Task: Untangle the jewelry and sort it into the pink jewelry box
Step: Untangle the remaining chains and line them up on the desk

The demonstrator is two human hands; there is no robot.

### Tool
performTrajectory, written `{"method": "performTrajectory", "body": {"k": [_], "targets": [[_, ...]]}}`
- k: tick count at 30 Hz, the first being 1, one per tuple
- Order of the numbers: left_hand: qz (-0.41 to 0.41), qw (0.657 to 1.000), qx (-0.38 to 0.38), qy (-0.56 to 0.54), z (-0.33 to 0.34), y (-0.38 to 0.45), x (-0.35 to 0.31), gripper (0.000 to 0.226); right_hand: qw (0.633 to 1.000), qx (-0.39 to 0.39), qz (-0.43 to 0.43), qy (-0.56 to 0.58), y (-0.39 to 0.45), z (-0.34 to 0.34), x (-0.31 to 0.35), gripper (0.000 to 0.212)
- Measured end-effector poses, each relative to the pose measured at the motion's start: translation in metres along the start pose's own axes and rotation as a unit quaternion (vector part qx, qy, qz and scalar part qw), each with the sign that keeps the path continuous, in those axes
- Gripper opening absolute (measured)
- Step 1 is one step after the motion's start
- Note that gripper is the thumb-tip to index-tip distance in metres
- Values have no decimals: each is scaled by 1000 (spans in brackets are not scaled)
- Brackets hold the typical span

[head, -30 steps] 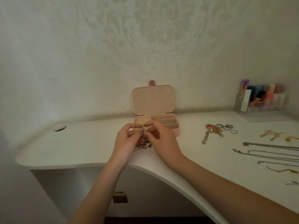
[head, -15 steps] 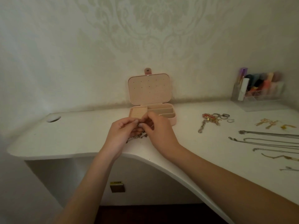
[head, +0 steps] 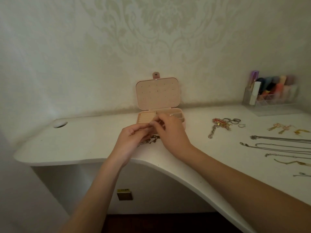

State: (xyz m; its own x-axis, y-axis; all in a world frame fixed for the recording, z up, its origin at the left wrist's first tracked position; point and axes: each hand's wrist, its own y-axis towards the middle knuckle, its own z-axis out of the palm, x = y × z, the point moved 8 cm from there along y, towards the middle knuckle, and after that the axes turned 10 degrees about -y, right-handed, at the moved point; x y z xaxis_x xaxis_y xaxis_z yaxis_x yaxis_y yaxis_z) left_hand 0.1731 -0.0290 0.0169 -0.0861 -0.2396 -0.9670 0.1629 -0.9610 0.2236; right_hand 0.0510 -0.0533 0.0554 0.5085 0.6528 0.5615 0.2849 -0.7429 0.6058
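Observation:
The pink jewelry box (head: 157, 96) stands open against the wall, lid upright, with ring rolls and small compartments in its base. Just in front of it my left hand (head: 133, 140) and my right hand (head: 171, 132) meet fingertip to fingertip, both pinching a tangled dark chain (head: 151, 140) whose loose end trails on the white desk (head: 84, 142) beneath them. Fingers hide the part being pinched.
To the right lie a red and gold clump with a crystal chain (head: 217, 125), several rings (head: 234, 121), gold earrings (head: 282, 128) and several straightened necklaces (head: 277, 145). A clear organizer (head: 271, 96) stands at the back right. A cable hole (head: 60, 123) is at the left.
The view has shifted slightly. Both hands stay together on the chain, fingers working at it a little closer to the box.

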Motion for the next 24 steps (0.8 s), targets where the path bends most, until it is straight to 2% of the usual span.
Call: {"method": "performTrajectory", "body": {"k": [3, 6, 9, 12, 16, 19, 21, 24], "targets": [[11, 998, -10, 68, -1, 0, 0, 8, 987, 15, 80, 140, 6, -8, -1, 11], [23, 994, -53, 97, -7, 2, -1, 10, 946, 33, 159, 281, 10, -15, -6, 13], [45, 985, -113, 122, -12, 1, -6, 19, 937, 33, 179, 297, 15, -24, -10, 16], [64, 968, -179, 161, -20, 0, -10, 25, 935, -1, 183, 303, 22, -39, -12, 14], [46, 968, -220, 109, -32, 4, -2, 29, 934, -36, 184, 303, 32, -60, -13, 10], [26, 960, -277, -37, -44, 5, 5, 22, 941, -78, 192, 268, 35, -74, -21, 10], [12, 952, -271, -140, -45, 6, 7, 24, 942, -105, 198, 248, 38, -85, -28, 10], [-9, 946, -250, -207, -40, 5, 5, 27, 937, -121, 211, 252, 41, -98, -38, 11]]}}
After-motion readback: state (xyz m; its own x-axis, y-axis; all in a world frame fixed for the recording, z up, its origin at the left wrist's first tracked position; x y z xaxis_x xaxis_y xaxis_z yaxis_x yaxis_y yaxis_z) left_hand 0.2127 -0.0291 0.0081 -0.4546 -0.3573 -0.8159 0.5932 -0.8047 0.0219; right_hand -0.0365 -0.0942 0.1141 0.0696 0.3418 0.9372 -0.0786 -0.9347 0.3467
